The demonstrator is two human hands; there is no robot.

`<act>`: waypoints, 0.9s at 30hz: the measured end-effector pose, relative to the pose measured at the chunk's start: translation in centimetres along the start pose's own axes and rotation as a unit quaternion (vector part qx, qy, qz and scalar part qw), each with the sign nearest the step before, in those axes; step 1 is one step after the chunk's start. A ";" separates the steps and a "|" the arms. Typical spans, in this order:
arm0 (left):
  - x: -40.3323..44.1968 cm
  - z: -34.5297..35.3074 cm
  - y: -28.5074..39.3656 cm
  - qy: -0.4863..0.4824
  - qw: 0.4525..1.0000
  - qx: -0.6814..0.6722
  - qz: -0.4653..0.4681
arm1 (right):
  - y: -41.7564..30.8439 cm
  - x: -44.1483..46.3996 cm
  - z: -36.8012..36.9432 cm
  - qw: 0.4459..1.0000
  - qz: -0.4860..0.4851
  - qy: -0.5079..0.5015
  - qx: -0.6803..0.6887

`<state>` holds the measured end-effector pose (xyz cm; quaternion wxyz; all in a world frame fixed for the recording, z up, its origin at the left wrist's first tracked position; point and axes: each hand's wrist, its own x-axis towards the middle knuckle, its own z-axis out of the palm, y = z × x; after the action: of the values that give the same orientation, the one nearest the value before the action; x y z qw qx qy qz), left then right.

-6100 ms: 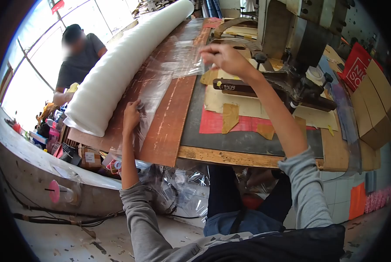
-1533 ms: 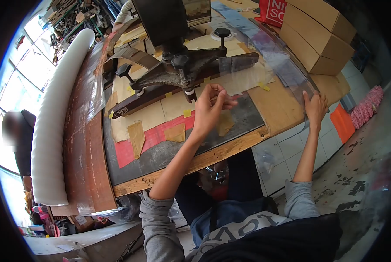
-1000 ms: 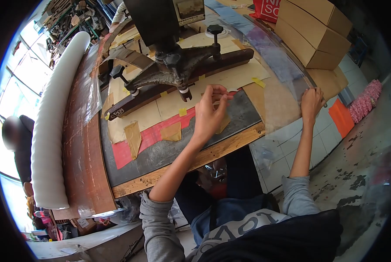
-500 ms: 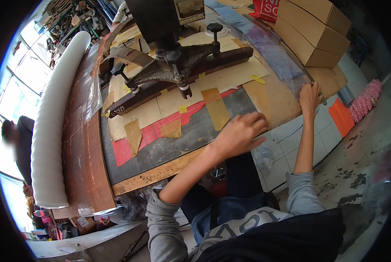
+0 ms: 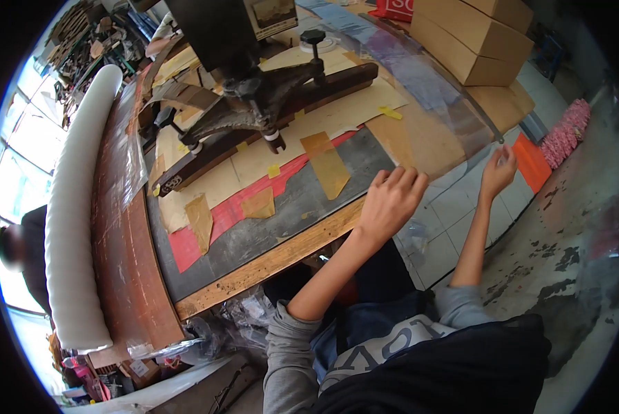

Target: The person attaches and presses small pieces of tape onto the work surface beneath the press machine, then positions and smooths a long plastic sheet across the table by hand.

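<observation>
My left hand (image 5: 392,203) is closed at the front edge of the table, its fingertips on the near edge of a clear plastic sheet (image 5: 454,131) that lies over brown board. Farther right, beyond the table edge, my right hand (image 5: 499,172) has curled fingers; anything in them is too small to make out. Left of the hands, an amber tape piece (image 5: 326,169) lies across the red strip (image 5: 292,169) and the dark mat (image 5: 254,231). The black press clamp (image 5: 247,110) stands over cream sheets, with a dark bar (image 5: 206,159) under its arms.
A white foam roll (image 5: 74,207) lies along the reddish-brown board (image 5: 126,255) on the left. Cardboard boxes (image 5: 471,41) stand at the back right. A person (image 5: 33,255) is at the far left. Wooden edging (image 5: 268,259) runs along the table front.
The view has shifted right. My left hand has come down from above the mat to the table's front edge. My right hand has moved off the sheet's right edge, beyond the table.
</observation>
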<state>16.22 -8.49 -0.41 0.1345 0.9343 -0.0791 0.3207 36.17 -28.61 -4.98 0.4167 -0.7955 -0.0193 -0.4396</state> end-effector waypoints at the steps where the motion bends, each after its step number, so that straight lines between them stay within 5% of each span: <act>1: 0.3 0.1 0.2 0.009 0.999 -0.016 -0.027 | 1.5 -1.3 -0.4 0.997 0.070 0.015 0.030; 5: 0.4 0.5 1.6 0.153 0.984 -0.050 -0.074 | 6.0 -5.2 0.5 0.972 0.152 -0.106 0.147; 8: -3.4 3.4 3.4 0.274 0.951 -0.135 0.048 | 7.5 -6.3 0.4 0.941 0.164 -0.227 0.189; 10: -6.4 6.3 4.5 0.141 0.966 -0.208 0.060 | 7.9 -6.8 0.1 0.926 0.171 -0.262 0.212; 11: -8.0 8.8 4.6 0.014 0.961 -0.274 -0.028 | 7.9 -6.9 0.3 0.922 0.175 -0.256 0.232; 14: -9.1 15.7 2.0 -0.013 0.939 -0.303 -0.165 | 9.7 -8.2 0.7 0.899 0.220 -0.281 0.252; 17: -8.9 21.0 -1.4 -0.042 0.950 -0.265 -0.158 | 9.3 -8.7 0.4 0.864 0.274 -0.347 0.242; 20: -6.1 19.7 -1.7 -0.281 0.871 -0.332 -0.229 | 9.4 -10.0 -1.5 0.854 0.275 -0.380 0.227; 23: -4.3 18.6 -0.1 -0.334 0.797 -0.447 -0.231 | 9.3 -10.9 -2.3 0.862 0.251 -0.386 0.212; 26: -5.4 20.7 1.7 -0.219 0.834 -0.482 -0.152 | 8.8 -11.4 -3.0 0.869 0.226 -0.397 0.191; 27: -6.2 23.2 2.3 -0.085 0.864 -0.488 -0.092 | 8.5 -11.5 -3.0 0.874 0.218 -0.398 0.176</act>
<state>24.27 -17.35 -21.37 0.5944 0.7761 -0.1504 0.1472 30.52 -32.34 -17.90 0.5918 -0.8010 -0.0866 0.0268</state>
